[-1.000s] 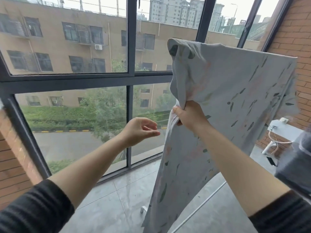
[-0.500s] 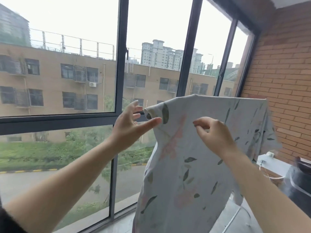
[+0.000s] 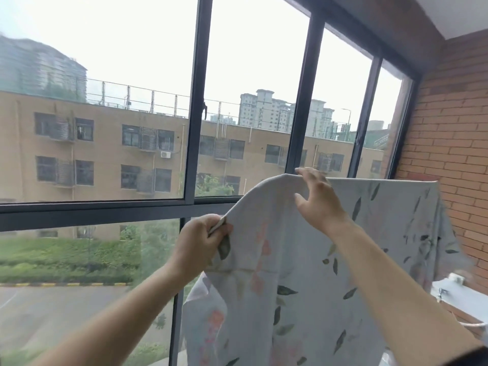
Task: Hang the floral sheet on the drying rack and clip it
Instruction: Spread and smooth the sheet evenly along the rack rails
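We face a tall dark-framed window (image 3: 195, 101), with a brick wall (image 3: 449, 154) off to the right of our fingers. The floral sheet (image 3: 290, 273) hangs in front of us. Its top fold lies over something level under the right fingers (presumably the drying rack's top bar, though the cloth hides it), and its length drops below the bottom of the view.

We judge the main risk to be slippage. The edge to the left of the fold is drawn down toward the left fingers, so the cloth sits unevenly. A hard tug there could drag the whole sheet off its support toward us. No clip is in view, so nothing appears to pin it.

Our left hand (image 3: 200, 247) sits lower, to the left of the fold. Its fingers (image 3: 221, 231) are curled in a fist that grips the sheet's edge, and the forearm rises from the lower left. Our right hand (image 3: 319, 202) is higher, reaching forward. Its fingers (image 3: 307, 174) are extended and laid over the top fold, with the thumb splayed on the near face, resting rather than pinching.
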`<state>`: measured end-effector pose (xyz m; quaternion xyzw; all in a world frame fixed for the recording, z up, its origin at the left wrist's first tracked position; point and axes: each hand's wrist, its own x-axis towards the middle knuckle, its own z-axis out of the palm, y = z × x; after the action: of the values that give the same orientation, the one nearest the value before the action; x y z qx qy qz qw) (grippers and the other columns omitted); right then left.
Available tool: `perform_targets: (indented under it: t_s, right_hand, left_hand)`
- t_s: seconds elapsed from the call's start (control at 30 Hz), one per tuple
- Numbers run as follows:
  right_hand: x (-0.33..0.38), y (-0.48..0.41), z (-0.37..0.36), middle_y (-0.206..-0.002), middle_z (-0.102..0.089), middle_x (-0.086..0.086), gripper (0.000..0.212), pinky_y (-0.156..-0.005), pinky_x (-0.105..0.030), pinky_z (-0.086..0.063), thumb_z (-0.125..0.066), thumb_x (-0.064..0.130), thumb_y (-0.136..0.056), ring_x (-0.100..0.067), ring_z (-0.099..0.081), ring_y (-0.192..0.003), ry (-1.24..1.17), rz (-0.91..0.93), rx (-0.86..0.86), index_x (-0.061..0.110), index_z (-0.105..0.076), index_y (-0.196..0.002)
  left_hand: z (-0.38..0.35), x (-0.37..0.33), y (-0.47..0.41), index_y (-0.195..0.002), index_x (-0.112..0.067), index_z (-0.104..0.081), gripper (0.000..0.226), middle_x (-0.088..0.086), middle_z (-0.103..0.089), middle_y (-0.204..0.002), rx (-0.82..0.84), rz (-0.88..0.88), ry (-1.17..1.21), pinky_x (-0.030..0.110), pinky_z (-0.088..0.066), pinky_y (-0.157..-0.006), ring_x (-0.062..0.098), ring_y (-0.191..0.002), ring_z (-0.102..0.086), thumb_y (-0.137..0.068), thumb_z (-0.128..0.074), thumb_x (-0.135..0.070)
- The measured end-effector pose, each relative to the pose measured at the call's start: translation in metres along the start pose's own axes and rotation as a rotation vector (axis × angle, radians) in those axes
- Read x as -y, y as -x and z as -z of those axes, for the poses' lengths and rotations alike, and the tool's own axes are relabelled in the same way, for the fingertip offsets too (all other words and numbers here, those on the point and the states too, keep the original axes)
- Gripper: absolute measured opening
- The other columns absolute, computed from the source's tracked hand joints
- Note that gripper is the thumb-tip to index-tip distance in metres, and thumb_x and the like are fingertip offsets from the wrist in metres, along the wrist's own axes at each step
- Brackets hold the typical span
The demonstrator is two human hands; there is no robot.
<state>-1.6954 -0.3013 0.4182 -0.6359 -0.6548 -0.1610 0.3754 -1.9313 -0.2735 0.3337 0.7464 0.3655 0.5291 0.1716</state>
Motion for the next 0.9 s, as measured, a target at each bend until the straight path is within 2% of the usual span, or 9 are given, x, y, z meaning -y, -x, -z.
perform_targets:
  t_s: [0.07, 0.17, 0.23, 0.4, 0.5, 0.53, 0.6, 0.77, 0.9]
  right_hand:
    - [0.002, -0.008, -0.005, -0.149, -0.037, -0.006, 0.059, -0.115, -0.035, -0.024, -0.057, 0.015, -0.088, -0.022, -0.03, -0.139, -0.008, -0.011, 0.066, 0.013, -0.036, -0.144]
    - [0.006, -0.013, -0.014, -0.15, -0.035, -0.005, 0.059, -0.117, -0.036, -0.019, -0.053, 0.015, -0.089, -0.023, -0.026, -0.14, 0.0, -0.039, 0.117, 0.014, -0.034, -0.145]
    - [0.008, -0.015, -0.015, -0.15, -0.035, -0.005, 0.057, -0.116, -0.034, -0.02, -0.051, 0.016, -0.09, -0.023, -0.027, -0.14, 0.003, -0.087, 0.107, 0.014, -0.035, -0.145]
    - [0.012, -0.018, -0.011, -0.152, -0.031, -0.003, 0.058, -0.115, -0.032, -0.018, -0.047, 0.014, -0.09, -0.02, -0.025, -0.141, 0.021, -0.13, 0.144, 0.015, -0.032, -0.147]
    - [0.017, -0.013, -0.011, -0.154, -0.028, -0.002, 0.059, -0.115, -0.029, -0.014, -0.043, 0.01, -0.091, -0.017, -0.02, -0.143, 0.001, -0.121, 0.129, 0.016, -0.03, -0.148]
    - [0.018, -0.01, -0.012, -0.155, -0.027, -0.002, 0.059, -0.115, -0.028, -0.014, -0.042, 0.011, -0.091, -0.016, -0.019, -0.143, -0.003, -0.112, 0.12, 0.017, -0.029, -0.148]
    - [0.021, -0.006, -0.013, -0.156, -0.023, -0.001, 0.059, -0.115, -0.028, -0.012, -0.042, 0.013, -0.092, -0.015, -0.016, -0.144, -0.024, -0.103, 0.11, 0.02, -0.028, -0.149]
    - [0.022, 0.006, -0.017, -0.16, -0.009, 0.003, 0.065, -0.115, -0.027, -0.007, -0.042, 0.016, -0.092, -0.01, -0.005, -0.146, -0.091, -0.139, 0.131, 0.026, -0.017, -0.152]
    - [0.023, 0.021, -0.02, -0.16, -0.007, 0.005, 0.067, -0.111, -0.022, -0.007, -0.043, 0.013, -0.092, -0.01, -0.007, -0.146, -0.101, -0.146, 0.1, 0.025, -0.014, -0.152]
  left_hand:
    - [-0.003, 0.017, 0.005, -0.054, -0.011, -0.051, 0.038, 0.003, -0.059, -0.051, -0.047, 0.005, -0.013, 0.034, -0.045, -0.056, 0.019, -0.05, -0.052, -0.087, -0.064, -0.023]
    - [-0.005, 0.027, 0.005, -0.055, -0.009, -0.044, 0.04, -0.002, -0.047, -0.049, -0.038, -0.008, 0.042, 0.025, -0.035, -0.05, 0.011, -0.048, -0.04, -0.086, -0.066, -0.02]
    - [-0.009, 0.029, 0.004, -0.056, -0.008, -0.044, 0.039, -0.001, -0.045, -0.05, -0.009, -0.015, 0.077, 0.022, -0.032, -0.05, 0.007, -0.048, -0.038, -0.086, -0.065, -0.019]
    - [-0.025, 0.034, 0.0, -0.051, -0.017, -0.039, 0.044, -0.009, -0.038, -0.048, -0.016, 0.018, 0.178, 0.022, -0.029, -0.049, 0.004, -0.047, -0.033, -0.086, -0.066, -0.014]
    - [-0.034, 0.036, 0.001, -0.056, -0.011, -0.046, 0.036, 0.002, -0.049, -0.051, -0.012, 0.009, 0.236, 0.03, -0.036, -0.053, 0.01, -0.051, -0.042, -0.087, -0.064, -0.015]
    - [-0.037, 0.037, 0.002, -0.057, -0.009, -0.045, 0.036, 0.004, -0.047, -0.052, -0.027, 0.013, 0.264, 0.031, -0.035, -0.053, 0.012, -0.052, -0.042, -0.087, -0.063, -0.015]
    - [-0.042, 0.039, 0.007, -0.057, -0.01, -0.039, 0.039, -0.002, -0.039, -0.053, -0.064, 0.016, 0.31, 0.031, -0.031, -0.053, 0.011, -0.053, -0.037, -0.089, -0.062, -0.015]
    - [-0.036, 0.031, 0.008, -0.059, -0.01, -0.036, 0.037, -0.006, -0.034, -0.053, -0.147, -0.071, 0.373, 0.027, -0.027, -0.051, 0.011, -0.053, -0.032, -0.087, -0.055, -0.024]
    - [-0.045, 0.031, 0.014, -0.059, -0.015, -0.033, 0.042, -0.011, -0.031, -0.053, -0.104, -0.013, 0.449, 0.027, -0.025, -0.05, 0.01, -0.052, -0.03, -0.092, -0.058, -0.017]
